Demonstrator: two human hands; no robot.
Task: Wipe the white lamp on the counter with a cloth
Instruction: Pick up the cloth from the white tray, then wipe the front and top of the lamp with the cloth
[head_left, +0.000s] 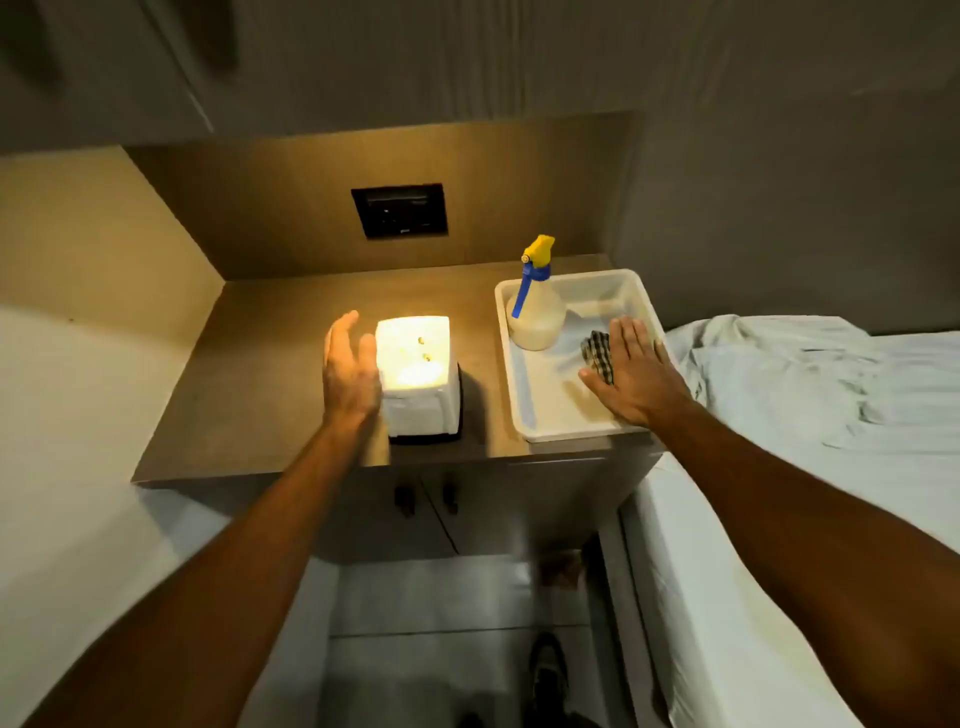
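— Checked dark cloth (597, 349) lies in the white plastic tray (550, 410), half under the right hand (631, 376). How to take it well?

— Right hand lies flat, fingers (621, 338) spread, holding nothing yet. I would close them and gather the whole cloth, so no corner drags.

— And the other hand?

— Left hand (349, 366) is open beside the glowing white box-shaped lamp (418, 376) on the brown table (270, 374), maybe touching its side. It should steady it.

— What else is in the tray?

— Only a pale spray bottle with yellow-blue head (535, 306), standing upright at the far corner.
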